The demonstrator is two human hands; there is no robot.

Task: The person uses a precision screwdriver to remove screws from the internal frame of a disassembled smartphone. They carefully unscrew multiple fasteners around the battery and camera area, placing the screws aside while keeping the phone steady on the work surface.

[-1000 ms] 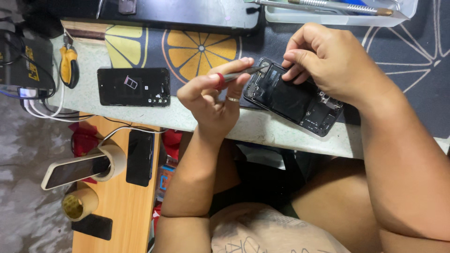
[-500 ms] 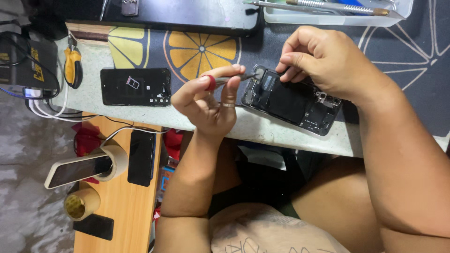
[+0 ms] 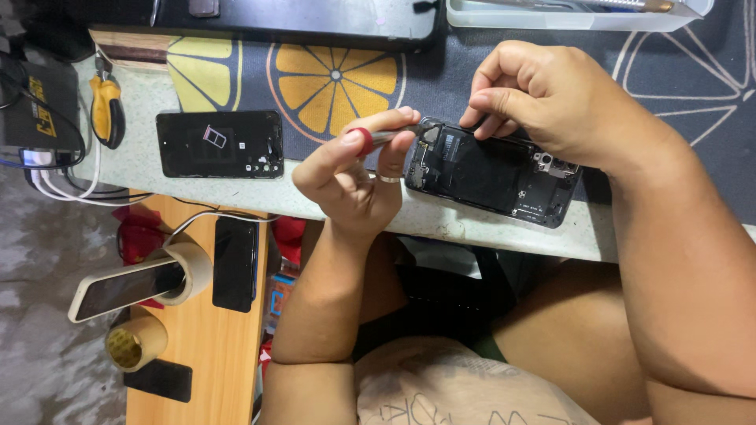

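The opened phone [image 3: 492, 175] lies flat on the counter [image 3: 142, 185] near its front edge, back cover off, with the dark inner plate, small screws and camera modules exposed. Judging from this, disassembly is under way: the shell is already open, while the internal plate and boards remain seated in the frame and have yet to be released. The left hand [image 3: 354, 177] pinches a thin tool with a red collar [image 3: 364, 141] between thumb and fingers; its metal tip points at the left end of the phone, touching or just short of it, which cannot be told. The right hand [image 3: 551, 106] rests on the upper edge of the phone, fingers curled and pressed together on a small dark part there, steadying the body. The phone therefore sits between both hands, directly under the right and just beside the left. A second phone back [image 3: 219, 144] with a small tray lies to the left, well apart, near yellow-handled pliers [image 3: 106, 110]. Two tape rolls [image 3: 189, 267] sit on a wooden shelf [image 3: 201, 346] below.
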